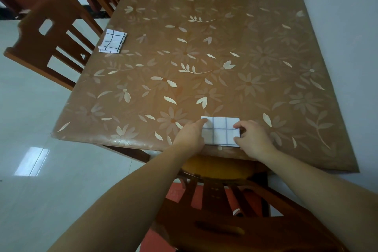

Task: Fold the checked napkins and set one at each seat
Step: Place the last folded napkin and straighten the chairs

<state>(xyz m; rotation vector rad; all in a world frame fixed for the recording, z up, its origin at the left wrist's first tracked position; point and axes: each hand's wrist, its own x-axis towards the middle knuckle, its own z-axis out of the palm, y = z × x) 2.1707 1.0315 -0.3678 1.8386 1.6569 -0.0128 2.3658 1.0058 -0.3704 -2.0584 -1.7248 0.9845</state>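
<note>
On the table (225,47), napkin (221,133) between left hand (190,135), grip hidden, and right hand (255,139), fingers (242,125) pinching its side.

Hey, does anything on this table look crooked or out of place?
Mildly. The folded white napkin with black check lines at the left edge of the brown flower-patterned table lies at a slant, its near corner seemingly overhanging the edge. The pale grey-checked napkin at the near edge sits square. Nothing spilled or damaged.
</note>
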